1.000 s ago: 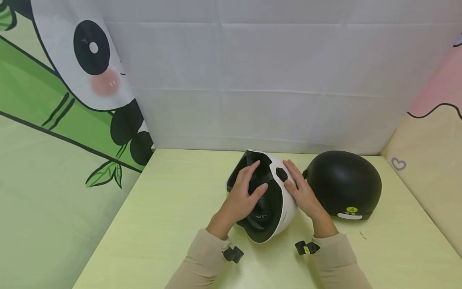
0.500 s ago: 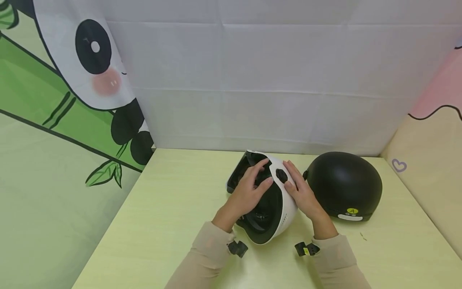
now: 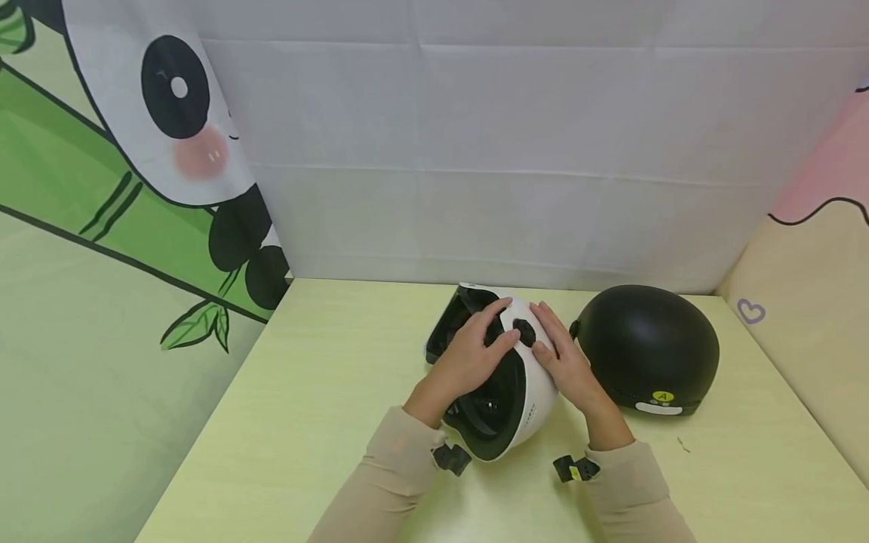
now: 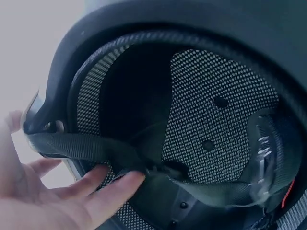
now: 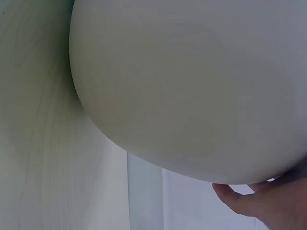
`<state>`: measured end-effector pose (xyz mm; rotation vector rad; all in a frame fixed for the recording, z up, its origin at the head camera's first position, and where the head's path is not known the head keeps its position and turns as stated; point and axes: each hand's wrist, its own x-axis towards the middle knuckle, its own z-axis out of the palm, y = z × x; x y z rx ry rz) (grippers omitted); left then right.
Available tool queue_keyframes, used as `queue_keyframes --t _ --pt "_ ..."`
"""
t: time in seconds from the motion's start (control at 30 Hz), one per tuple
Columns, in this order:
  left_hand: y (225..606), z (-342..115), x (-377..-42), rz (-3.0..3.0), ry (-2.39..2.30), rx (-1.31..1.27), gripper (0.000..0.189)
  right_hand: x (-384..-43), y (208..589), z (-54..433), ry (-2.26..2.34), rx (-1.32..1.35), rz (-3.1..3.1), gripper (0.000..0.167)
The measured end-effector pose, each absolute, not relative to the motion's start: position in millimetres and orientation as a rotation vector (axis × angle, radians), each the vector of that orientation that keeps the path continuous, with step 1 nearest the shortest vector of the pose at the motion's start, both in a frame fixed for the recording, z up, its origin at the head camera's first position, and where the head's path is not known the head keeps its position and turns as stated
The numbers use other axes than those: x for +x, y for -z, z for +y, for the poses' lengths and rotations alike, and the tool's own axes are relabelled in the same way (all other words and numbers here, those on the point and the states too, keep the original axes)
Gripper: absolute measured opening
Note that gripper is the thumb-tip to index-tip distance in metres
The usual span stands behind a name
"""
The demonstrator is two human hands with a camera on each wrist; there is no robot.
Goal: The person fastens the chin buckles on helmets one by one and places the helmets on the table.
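Note:
A white helmet (image 3: 541, 392) lies tilted on the table with its dark opening facing left. Inside, the left wrist view shows mesh lining (image 4: 216, 115) and a dark chin strap (image 4: 72, 146). My left hand (image 3: 468, 358) grips the helmet's rim, its thumb beside a round black fitting (image 3: 524, 332) and some fingers inside near the strap. On the shell's right side rests my right hand (image 3: 570, 369), fingers fairly straight and thumb spread. The right wrist view shows the smooth shell with fingertips (image 5: 230, 199) touching its lower edge.
A black helmet (image 3: 645, 351) with a yellow "A" sticker (image 3: 662, 396) stands close to the right hand. Both helmets are near the back of the pale yellow table (image 3: 292, 422). A white cloth backdrop (image 3: 475, 151) rises behind, with printed cloth walls at the sides.
My left hand has moved right, from over the helmet's opening onto its rim. The white helmet has turned slightly left. The right hand stays on the shell.

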<state>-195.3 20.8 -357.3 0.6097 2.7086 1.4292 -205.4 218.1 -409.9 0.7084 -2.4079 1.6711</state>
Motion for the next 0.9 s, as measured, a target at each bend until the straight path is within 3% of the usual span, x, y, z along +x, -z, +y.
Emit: queue_keyframes --t 0.6,0.9 --pt "361.7 22.7 -196.4 2.292 -2.023 0.402 0.05 -214.3 417.6 208.8 -1.807 0.662 -2.347 0.051" --pt "359.4 21.0 -195.9 2.079 -2.213 0.404 0.055 -211.9 398.3 209.3 -1.626 0.604 -2.398 0.053"
